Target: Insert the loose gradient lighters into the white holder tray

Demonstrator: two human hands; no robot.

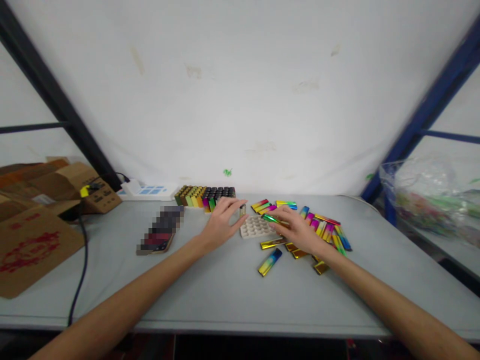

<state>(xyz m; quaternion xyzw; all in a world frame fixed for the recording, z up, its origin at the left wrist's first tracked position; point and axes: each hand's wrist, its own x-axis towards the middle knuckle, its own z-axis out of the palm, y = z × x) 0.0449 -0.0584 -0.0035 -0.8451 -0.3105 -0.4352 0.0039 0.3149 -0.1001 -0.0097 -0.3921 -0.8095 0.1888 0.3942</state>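
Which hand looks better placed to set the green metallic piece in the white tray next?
Probably the right hand: it holds the green metallic piece at the right side of the white tray. The left hand is on the opposite side, its fingertips at another piece.

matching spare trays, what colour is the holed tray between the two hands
The holed tray is off-white, seen best in the head view.
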